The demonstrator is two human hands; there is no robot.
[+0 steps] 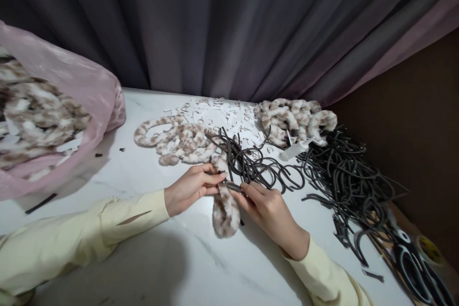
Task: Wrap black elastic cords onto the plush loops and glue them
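In the middle of the table, my left hand (191,185) pinches a brown-and-white plush tube (225,215) between thumb and fingers. The tube's lower part hangs toward me in a folded loop. My right hand (268,206) closes around a slim metal tool (234,186), whose tip meets the tube beside my left fingertips. Fingers hide most of the tool, so I cannot tell its exact kind. Just beyond my hands lie more plush tubes (190,141) and a tangle of black cords (247,160).
A pink plastic bag (103,88) of plush pieces stands at the left. Paper scraps (229,114) litter the back of the white table (154,258). Another plush heap (294,117), a white tube-shaped object (294,149), a large black cord pile (344,177) and black-handled scissors (412,267) occupy the right.
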